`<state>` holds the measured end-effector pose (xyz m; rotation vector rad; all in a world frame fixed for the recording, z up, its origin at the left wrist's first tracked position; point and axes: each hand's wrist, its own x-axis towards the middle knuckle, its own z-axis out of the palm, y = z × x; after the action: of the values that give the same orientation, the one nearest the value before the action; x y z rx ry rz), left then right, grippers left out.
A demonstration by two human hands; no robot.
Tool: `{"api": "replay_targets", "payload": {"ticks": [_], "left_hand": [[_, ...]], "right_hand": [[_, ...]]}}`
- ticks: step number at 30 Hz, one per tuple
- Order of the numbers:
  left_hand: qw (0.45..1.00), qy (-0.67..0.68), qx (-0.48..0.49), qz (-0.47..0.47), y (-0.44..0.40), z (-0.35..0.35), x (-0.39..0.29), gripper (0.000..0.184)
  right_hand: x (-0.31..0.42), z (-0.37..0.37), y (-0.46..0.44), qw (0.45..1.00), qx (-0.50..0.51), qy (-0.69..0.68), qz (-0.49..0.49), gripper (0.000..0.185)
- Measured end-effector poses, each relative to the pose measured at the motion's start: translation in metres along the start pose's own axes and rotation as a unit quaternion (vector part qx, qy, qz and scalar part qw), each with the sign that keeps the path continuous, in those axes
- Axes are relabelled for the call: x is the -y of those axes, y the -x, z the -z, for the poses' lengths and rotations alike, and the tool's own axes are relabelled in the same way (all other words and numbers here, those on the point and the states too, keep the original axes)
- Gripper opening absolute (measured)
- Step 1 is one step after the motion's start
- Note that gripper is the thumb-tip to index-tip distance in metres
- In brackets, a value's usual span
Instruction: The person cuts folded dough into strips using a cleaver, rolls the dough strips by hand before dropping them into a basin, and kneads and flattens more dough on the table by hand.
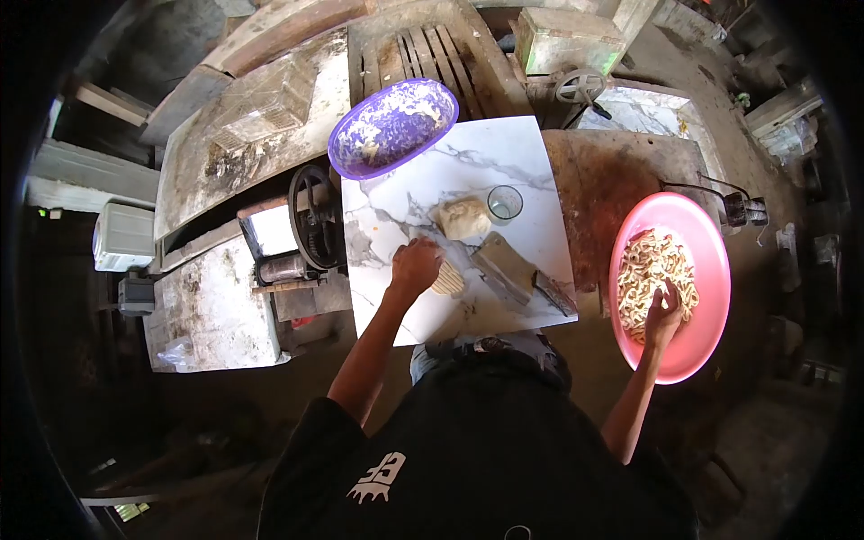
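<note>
On the marbled white board (378, 306), my left hand (416, 267) is closed at the left end of a flat, ridged piece of dough (447, 279); what its fingers hold is hidden. My right hand (663, 313) is over the pink basin (715, 310), at the heap of curled dough pieces (650, 261), fingers bent and partly apart; whether a piece is between them is too small to tell. A block of dough (463, 218) lies beside a clear glass (505, 202). Below them rests a cleaver (504, 267) with its dark handle (555, 294) towards the lower right.
A purple basin (393, 129) smeared with pale dough overlaps the board's upper left corner. Left of the board stands a machine with a dark wheel (315, 219). Another handwheel (580, 87) is at the upper right. A brown worktop (598, 180) adjoins the board's right edge.
</note>
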<state>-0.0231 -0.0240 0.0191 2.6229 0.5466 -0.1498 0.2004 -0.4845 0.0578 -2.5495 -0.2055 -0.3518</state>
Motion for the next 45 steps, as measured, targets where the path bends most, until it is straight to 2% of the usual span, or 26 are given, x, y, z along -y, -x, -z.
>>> {"api": "replay_targets", "payload": {"ticks": [1,4,6,8,10,13,14,18,20,21,23,26,28,30,32,33,34,35,36,37,38,40,41,43,44,45], "left_hand": [[1.0,-0.004,0.002,0.003,-0.001,0.001,0.0,0.017],[1.0,0.0,0.012,0.002,-0.005,0.005,-0.001,0.02],[0.997,-0.005,0.071,0.023,-0.01,0.008,0.0,0.022],[0.995,-0.006,0.098,0.025,-0.011,0.009,-0.002,0.024],[0.998,-0.01,0.057,0.009,-0.011,0.003,-0.003,0.021],[0.995,0.041,0.086,0.032,-0.009,0.017,-0.018,0.02],[0.995,0.039,0.085,0.034,-0.009,0.018,-0.021,0.02],[0.991,0.121,0.041,0.024,0.0,0.02,-0.03,0.019],[0.982,0.186,0.032,0.014,0.009,0.026,-0.046,0.019],[0.973,0.225,0.045,0.011,0.016,0.034,-0.061,0.018],[0.958,0.281,0.054,-0.005,0.026,0.042,-0.091,0.018],[0.932,0.358,0.014,-0.055,0.037,0.033,-0.118,0.021],[0.916,0.402,0.0,0.019,0.042,0.027,-0.135,0.022],[0.899,0.437,-0.025,0.021,0.045,0.011,-0.127,0.023],[0.922,0.373,-0.016,0.103,0.042,0.006,-0.113,0.023],[0.925,0.348,-0.06,0.141,0.043,0.004,-0.102,0.021],[0.941,0.264,-0.168,0.128,0.042,-0.015,-0.079,0.02],[0.935,0.23,-0.23,0.144,0.041,-0.016,-0.066,0.017],[0.939,0.186,-0.235,0.167,0.037,-0.019,-0.048,0.019],[0.941,0.147,-0.247,0.181,0.033,-0.025,-0.033,0.019],[0.94,0.108,-0.258,0.194,0.029,-0.03,-0.021,0.019],[0.948,0.099,-0.236,0.188,0.02,-0.031,-0.01,0.017],[0.956,0.086,-0.214,0.183,0.017,-0.032,-0.008,0.016],[0.962,0.084,-0.19,0.179,0.018,-0.022,-0.015,0.017],[0.968,0.078,-0.164,0.172,0.017,-0.017,-0.018,0.017],[0.968,0.079,-0.164,0.17,0.016,-0.016,-0.016,0.017]], "right_hand": [[0.016,0.001,0.002,0.997,0.01,-0.054,-0.047,0.034],[0.044,0.007,-0.001,0.992,0.037,-0.082,-0.088,0.029],[0.041,0.004,-0.002,0.995,0.025,-0.083,-0.051,0.03],[0.058,0.007,-0.004,0.974,0.026,-0.206,-0.095,0.03],[0.082,0.009,-0.004,0.978,0.031,-0.196,-0.057,0.029],[0.113,0.002,0.004,0.95,0.069,-0.305,-0.001,0.026],[0.107,-0.014,0.007,0.951,0.078,-0.297,0.027,0.025],[0.153,-0.032,0.031,0.909,0.248,-0.33,0.053,0.03],[0.191,-0.022,0.035,0.853,0.431,-0.293,-0.019,0.03],[0.197,-0.031,0.044,0.853,0.432,-0.293,-0.018,0.03],[0.2,-0.056,0.065,0.847,0.417,-0.275,0.182,0.031],[0.219,-0.045,0.065,0.827,0.459,-0.271,0.182,0.038],[0.202,-0.051,0.061,0.822,0.496,-0.238,0.15,0.04],[0.182,-0.043,0.053,0.815,0.531,-0.204,0.111,0.042],[0.169,-0.025,0.036,0.821,0.517,-0.239,0.026,0.033],[0.142,-0.026,0.03,0.796,0.473,-0.377,-0.006,0.033],[0.13,-0.014,0.019,0.825,0.433,-0.362,-0.021,0.034],[0.117,-0.001,0.009,0.852,0.392,-0.346,-0.037,0.036],[0.116,0.026,-0.005,0.92,0.349,-0.171,-0.036,0.038],[0.078,0.024,-0.013,0.959,0.273,-0.076,0.002,0.04],[0.041,0.022,-0.019,0.981,0.191,0.02,0.04,0.041],[0.019,0.033,-0.021,0.976,0.108,0.182,0.055,0.038],[0.004,0.034,-0.024,0.976,0.106,0.184,0.058,0.038],[-0.015,0.027,-0.026,0.965,0.004,0.243,0.103,0.036],[-0.017,0.025,-0.025,0.964,0.002,0.243,0.103,0.036],[-0.001,0.026,-0.021,0.98,0.023,0.18,0.08,0.034]]}}
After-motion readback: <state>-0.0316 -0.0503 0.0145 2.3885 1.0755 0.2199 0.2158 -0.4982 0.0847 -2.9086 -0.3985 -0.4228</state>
